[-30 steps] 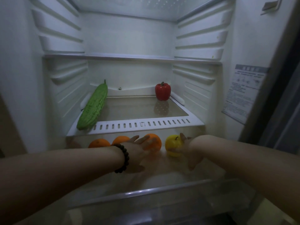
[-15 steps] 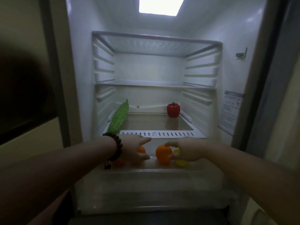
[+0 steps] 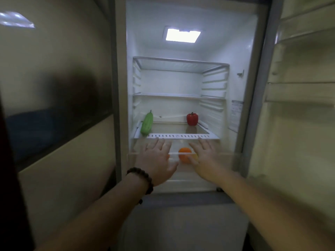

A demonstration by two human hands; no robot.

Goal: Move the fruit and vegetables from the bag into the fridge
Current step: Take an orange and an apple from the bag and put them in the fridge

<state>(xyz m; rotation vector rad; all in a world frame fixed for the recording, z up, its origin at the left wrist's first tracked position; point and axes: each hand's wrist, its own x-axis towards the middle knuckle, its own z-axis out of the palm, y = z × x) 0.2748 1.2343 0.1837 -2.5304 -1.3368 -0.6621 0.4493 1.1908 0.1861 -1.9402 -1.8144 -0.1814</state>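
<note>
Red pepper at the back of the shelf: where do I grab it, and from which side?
Take the red pepper round its wide body, coming straight in from the front over the shelf's slotted edge. It stands upright, stem up, and the shelf in front of it is bare.

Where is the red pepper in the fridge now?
In the head view, the red pepper stands upright at the back right of the glass shelf, across from the green cucumber on the left.

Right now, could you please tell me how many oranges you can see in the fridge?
1 whole orange shows in the crisper drawer, between the two hands. An orange sliver beside the left hand suggests more are hidden.
</note>
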